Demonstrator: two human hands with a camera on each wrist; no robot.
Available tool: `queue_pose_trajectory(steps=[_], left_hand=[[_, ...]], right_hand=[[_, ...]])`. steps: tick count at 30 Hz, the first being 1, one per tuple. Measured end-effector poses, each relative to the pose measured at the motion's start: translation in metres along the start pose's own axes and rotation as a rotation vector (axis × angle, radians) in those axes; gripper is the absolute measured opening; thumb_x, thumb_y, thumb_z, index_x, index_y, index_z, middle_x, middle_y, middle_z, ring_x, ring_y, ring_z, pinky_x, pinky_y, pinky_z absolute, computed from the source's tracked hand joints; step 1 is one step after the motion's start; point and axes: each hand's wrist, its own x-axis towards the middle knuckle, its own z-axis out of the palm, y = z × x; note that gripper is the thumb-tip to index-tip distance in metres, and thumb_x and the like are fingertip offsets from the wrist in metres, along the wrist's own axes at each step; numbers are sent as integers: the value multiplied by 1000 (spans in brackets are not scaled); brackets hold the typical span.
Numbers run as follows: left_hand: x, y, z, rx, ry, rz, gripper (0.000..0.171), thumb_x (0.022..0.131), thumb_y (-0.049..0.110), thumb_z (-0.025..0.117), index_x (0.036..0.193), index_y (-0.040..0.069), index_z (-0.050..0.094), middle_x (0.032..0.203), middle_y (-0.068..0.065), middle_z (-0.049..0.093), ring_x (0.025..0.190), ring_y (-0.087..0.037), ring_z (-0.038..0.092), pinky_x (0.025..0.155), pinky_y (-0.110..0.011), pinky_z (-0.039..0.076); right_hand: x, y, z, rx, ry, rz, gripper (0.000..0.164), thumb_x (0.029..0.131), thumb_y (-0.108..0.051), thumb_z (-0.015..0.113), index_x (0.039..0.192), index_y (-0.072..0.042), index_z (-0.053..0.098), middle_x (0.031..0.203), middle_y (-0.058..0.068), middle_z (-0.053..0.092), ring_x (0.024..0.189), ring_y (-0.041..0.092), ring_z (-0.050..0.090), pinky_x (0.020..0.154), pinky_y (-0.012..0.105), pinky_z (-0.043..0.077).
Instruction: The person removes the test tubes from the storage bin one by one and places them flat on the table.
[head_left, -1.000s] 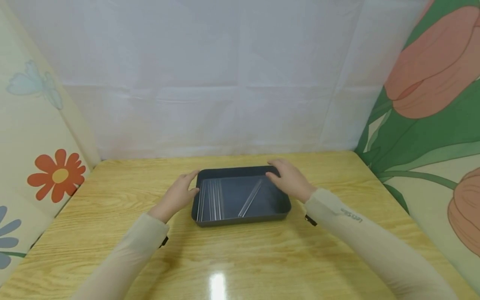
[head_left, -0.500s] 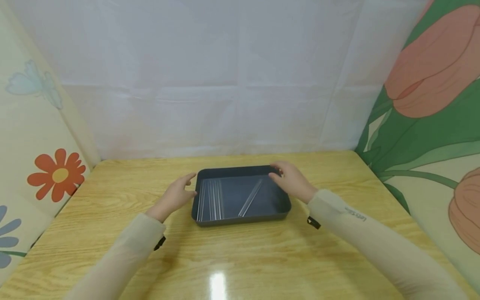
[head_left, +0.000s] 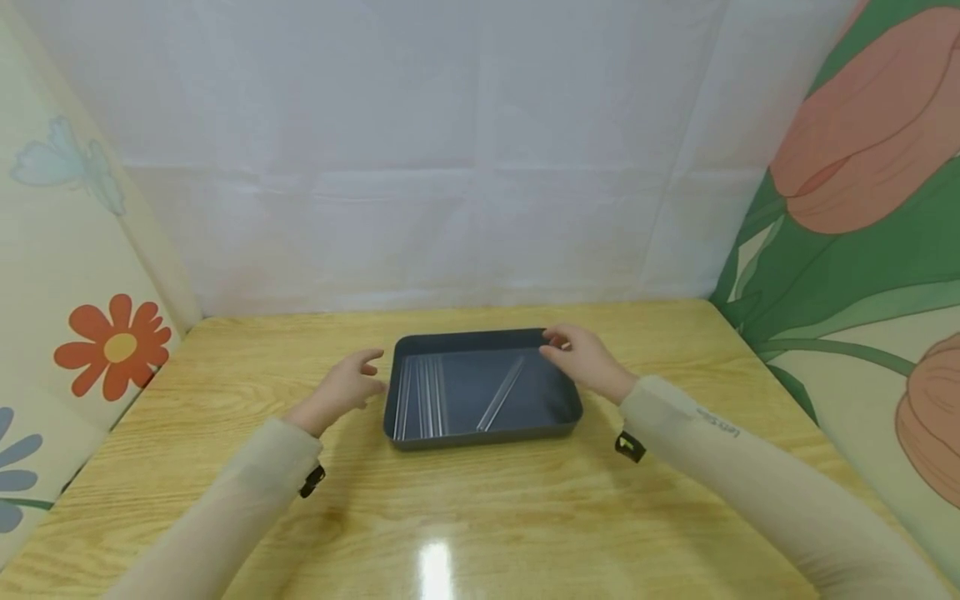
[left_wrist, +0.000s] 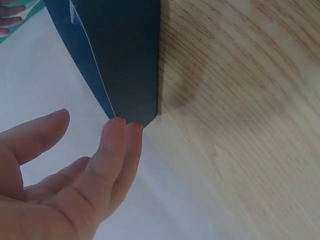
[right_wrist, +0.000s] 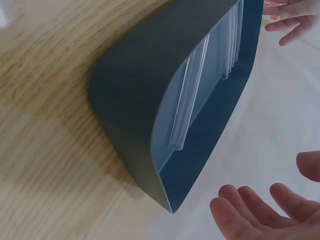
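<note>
A dark grey rectangular tray (head_left: 483, 439) stands on the wooden table. Inside it, several clear tubes (head_left: 431, 398) lie side by side at the left end. One more clear tube (head_left: 501, 395) lies slanted, right of the tray's middle. My left hand (head_left: 345, 387) is just outside the tray's left wall, its fingers loosely bent and holding nothing. In the left wrist view its fingertips overlap the tray's corner; whether they touch I cannot tell. My right hand (head_left: 588, 360) hovers by the back right corner, empty, and the right wrist view shows its fingers (right_wrist: 232, 212) apart from the tray.
The wooden table (head_left: 480, 517) runs back to a white cloth wall (head_left: 450, 167). Panels printed with flowers stand at the left (head_left: 67, 250) and right (head_left: 847, 275) sides.
My left hand has drawn away from the tray's left rim, leftward. My right hand has shifted slightly right. The tray and tubes have stayed put.
</note>
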Motion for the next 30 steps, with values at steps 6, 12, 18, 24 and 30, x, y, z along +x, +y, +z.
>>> queue_pose_trajectory(steps=[6, 12, 18, 24, 30], left_hand=[[-1, 2, -5, -117, -37, -75, 65, 94, -1, 54, 148, -11, 20, 138, -43, 32, 103, -43, 56, 81, -46, 56], [1, 3, -8, -208, -74, -146, 64, 95, -3, 50, 150, -9, 18, 138, -40, 34, 72, -13, 53, 72, -35, 57], [6, 3, -11, -236, -99, -151, 68, 92, -5, 52, 150, -9, 17, 139, -40, 34, 72, -13, 54, 77, -36, 58], [13, -1, -15, -315, -147, -166, 69, 93, -6, 51, 151, -9, 13, 142, -41, 30, 80, -14, 60, 77, -30, 58], [20, -8, -18, -369, -207, -180, 71, 96, -5, 50, 152, -7, 7, 144, -41, 25, 83, -14, 63, 83, -31, 56]], right_hand=[[2, 0, 0, 82, -20, 64, 36, 98, -12, 55, 127, 10, 54, 118, 25, 59, 104, 38, 57, 82, 42, 54], [4, -2, 2, 222, -57, 171, 37, 99, -12, 53, 129, 10, 51, 119, 26, 59, 98, 38, 59, 69, 34, 54], [4, -3, 5, 304, -124, 257, 42, 100, -14, 50, 135, 10, 46, 131, 29, 52, 108, 42, 57, 77, 40, 55], [5, -6, 6, 338, -152, 314, 45, 100, -15, 49, 137, 11, 44, 129, 32, 52, 108, 42, 58, 80, 42, 56], [10, -4, 6, 376, -201, 357, 50, 100, -16, 49, 140, 11, 39, 132, 33, 49, 109, 41, 59, 85, 45, 55]])
